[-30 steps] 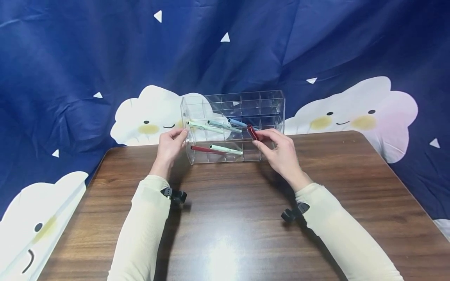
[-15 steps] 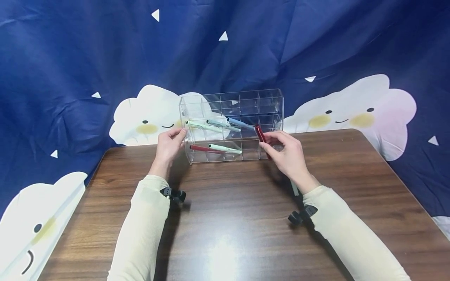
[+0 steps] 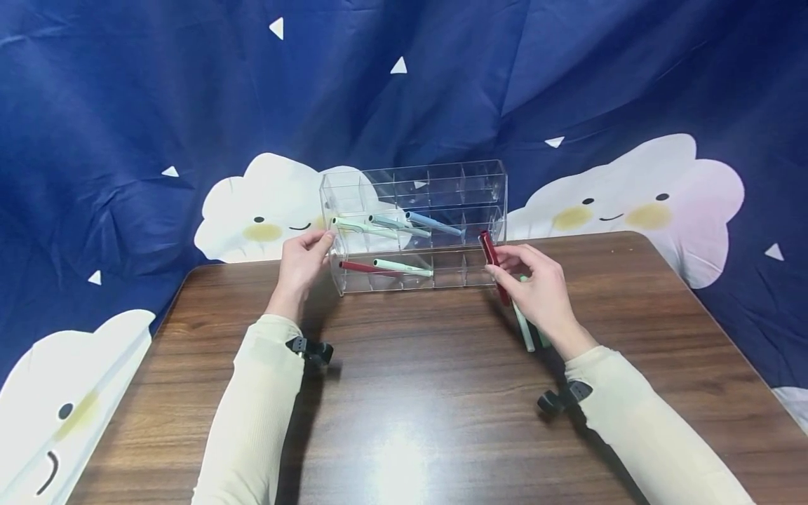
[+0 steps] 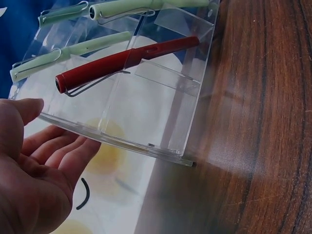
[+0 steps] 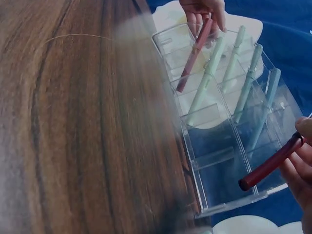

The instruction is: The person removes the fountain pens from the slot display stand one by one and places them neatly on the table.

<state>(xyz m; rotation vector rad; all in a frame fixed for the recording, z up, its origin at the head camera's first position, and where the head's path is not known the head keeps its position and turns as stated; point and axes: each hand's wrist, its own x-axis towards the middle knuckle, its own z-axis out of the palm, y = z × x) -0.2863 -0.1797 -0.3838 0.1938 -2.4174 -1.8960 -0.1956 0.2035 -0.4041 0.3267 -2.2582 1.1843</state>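
A clear acrylic pen rack [image 3: 445, 282] with several compartments stands on the table. My left hand [image 3: 301, 265] grips its left side panel, thumb on one face and fingers on the other. My right hand [image 3: 536, 284] pinches a dark red pen [image 3: 488, 247] in front of the rack's right end, apart from it; the right wrist view shows this red pen [image 5: 268, 168] slanting from the fingers. In the rack's lower row lie another red pen [image 3: 360, 267] and a pale green pen [image 3: 404, 268]. The row above holds a light green pen [image 3: 362, 226], a grey-green pen [image 3: 386, 223] and a blue pen [image 3: 435, 223].
A pale green pen [image 3: 522, 328] lies on the wooden table [image 3: 404, 379] below my right hand, with a darker green item [image 3: 544, 340] beside it, partly hidden by the wrist. A blue curtain [image 3: 454, 91] with clouds hangs behind the rack.
My right hand has moved right and toward me with the red pen, away from the rack's middle. The pale green pen on the table has come into view. The left hand stays put.
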